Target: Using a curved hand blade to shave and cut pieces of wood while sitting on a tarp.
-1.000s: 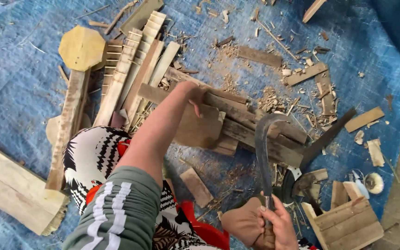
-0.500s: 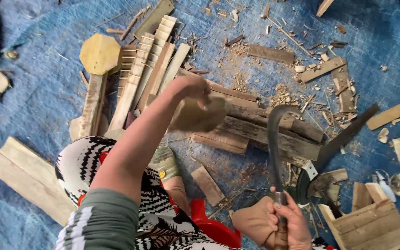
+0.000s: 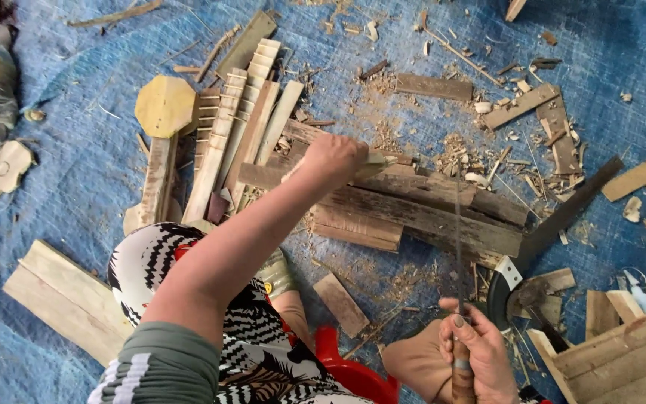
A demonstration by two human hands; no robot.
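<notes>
At the far left lies a pale plank (image 3: 69,299) on the blue tarp (image 3: 76,187), and above it a small cut-out wooden shape (image 3: 7,168). Further right an octagonal wooden board (image 3: 164,105) sits atop a narrow strip, beside a fan of notched slats (image 3: 237,131) leaning against one another. The left hand (image 3: 332,158) reaches out from a grey-green sleeve, its fingers closed around a small pale piece of wood (image 3: 371,161), which it holds down on the stack of dark weathered boards (image 3: 420,213) in the middle of the tarp. Below the arm a short wooden block (image 3: 342,304) lies loose near a red plastic stool (image 3: 353,370). To the right, the right hand (image 3: 476,352) is wrapped tight around the handle of a long knife (image 3: 458,247) (seen edge-on, so the blade shows only as a thin dark line) that stands over the dark boards just right of the held piece. Right of that lies a curved dark blade (image 3: 562,217) on the tarp, with shavings and offcuts scattered above it. A slatted wooden crate (image 3: 614,359) sits at the lower right corner.
</notes>
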